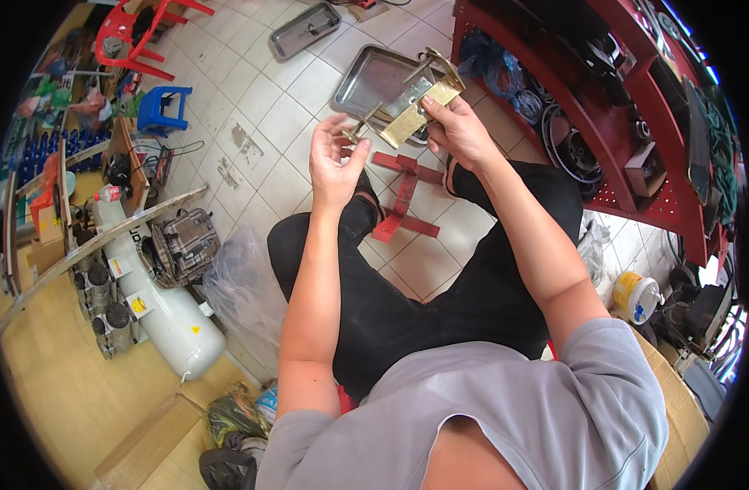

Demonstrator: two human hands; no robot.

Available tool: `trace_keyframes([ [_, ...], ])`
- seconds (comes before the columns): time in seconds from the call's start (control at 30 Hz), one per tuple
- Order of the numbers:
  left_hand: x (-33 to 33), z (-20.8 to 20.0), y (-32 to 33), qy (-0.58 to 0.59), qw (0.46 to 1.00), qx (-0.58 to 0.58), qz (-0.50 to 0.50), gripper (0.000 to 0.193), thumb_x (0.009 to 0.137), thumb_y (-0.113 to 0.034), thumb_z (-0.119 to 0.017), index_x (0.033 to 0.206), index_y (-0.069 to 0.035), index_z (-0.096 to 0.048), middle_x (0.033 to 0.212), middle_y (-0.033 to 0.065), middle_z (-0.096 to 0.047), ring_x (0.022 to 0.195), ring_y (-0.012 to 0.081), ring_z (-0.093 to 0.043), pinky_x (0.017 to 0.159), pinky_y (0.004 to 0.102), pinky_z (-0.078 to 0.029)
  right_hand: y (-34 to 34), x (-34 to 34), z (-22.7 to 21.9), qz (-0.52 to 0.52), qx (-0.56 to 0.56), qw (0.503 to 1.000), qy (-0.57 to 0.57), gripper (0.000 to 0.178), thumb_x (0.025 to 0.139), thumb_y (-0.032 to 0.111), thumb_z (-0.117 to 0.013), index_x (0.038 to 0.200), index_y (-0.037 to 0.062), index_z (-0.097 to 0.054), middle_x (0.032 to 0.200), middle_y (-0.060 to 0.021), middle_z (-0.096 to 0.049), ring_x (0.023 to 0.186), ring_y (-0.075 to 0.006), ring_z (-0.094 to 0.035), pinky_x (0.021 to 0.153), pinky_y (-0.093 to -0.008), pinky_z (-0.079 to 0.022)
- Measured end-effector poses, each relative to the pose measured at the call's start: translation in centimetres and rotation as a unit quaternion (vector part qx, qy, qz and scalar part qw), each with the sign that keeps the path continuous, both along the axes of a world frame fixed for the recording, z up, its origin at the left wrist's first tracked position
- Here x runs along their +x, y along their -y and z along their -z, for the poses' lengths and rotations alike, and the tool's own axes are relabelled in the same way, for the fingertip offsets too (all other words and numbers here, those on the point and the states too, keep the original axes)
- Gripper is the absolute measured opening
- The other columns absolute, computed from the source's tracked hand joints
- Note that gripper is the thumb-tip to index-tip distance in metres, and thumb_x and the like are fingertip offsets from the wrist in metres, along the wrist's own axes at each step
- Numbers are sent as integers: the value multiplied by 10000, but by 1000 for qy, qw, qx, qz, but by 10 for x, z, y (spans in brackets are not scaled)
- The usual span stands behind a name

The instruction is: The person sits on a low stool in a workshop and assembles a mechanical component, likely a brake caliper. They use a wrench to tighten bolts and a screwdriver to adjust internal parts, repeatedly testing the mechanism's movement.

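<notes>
Beyond the red stand (406, 196), the left hand (335, 166) curls its fingers loosely near a bolt (353, 133); I cannot tell whether they grip it. The right hand (464, 137) pinches a metal bracket (404, 124), held up before the tray (368, 80). It looks stiff, fairly heavy, perhaps slick; its flat middle should hold best

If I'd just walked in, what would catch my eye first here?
Probably the gold bracket, gripped in the right hand, with the left hand at its left end. Just below it in the picture, a bright red stand sits on the pale tiles. Off to the left, a big white tank lies beside a bag.
</notes>
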State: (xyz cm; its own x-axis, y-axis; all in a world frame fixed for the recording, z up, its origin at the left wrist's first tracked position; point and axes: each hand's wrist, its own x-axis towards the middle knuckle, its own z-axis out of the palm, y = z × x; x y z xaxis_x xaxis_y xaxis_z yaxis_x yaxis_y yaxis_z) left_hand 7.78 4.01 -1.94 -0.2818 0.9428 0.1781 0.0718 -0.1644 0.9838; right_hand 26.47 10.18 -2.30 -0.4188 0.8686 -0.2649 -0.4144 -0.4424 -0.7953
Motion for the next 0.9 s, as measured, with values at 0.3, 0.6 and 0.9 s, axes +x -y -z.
trace_keyframes([
  [0.3, -16, 9, 5, 18, 997, -18, 76, 505, 933, -264, -532, 1323, -22, -322, 1169, 137, -476, 842, 184, -622, 678, 220, -462, 0, -1, 0, -14, 16, 1000, 11, 251, 936, 261, -546, 1048, 45, -480, 828, -6, -520, 441, -46, -348, 444, -234, -402],
  [0.6, -32, 3, 3, 137, 982, -111, 62, 607, 827, -12, -614, 1330, -37, -274, 1031, 148, -541, 818, 189, -618, 676, 256, -494, 0, -1, 0, -20, 22, 1000, 4, 233, 938, 253, -542, 1029, 49, -478, 843, -8, -520, 436, -48, -352, 441, -233, -399],
  [0.9, -35, 1, 3, 172, 969, -146, 99, 620, 829, -18, -610, 1350, -39, -276, 1109, 141, -489, 936, 204, -576, 755, 287, -493, 1, 1, 0, -7, 19, 1000, 2, 222, 939, 253, -539, 1016, 54, -476, 816, 5, -507, 432, -44, -335, 440, -237, -398],
])
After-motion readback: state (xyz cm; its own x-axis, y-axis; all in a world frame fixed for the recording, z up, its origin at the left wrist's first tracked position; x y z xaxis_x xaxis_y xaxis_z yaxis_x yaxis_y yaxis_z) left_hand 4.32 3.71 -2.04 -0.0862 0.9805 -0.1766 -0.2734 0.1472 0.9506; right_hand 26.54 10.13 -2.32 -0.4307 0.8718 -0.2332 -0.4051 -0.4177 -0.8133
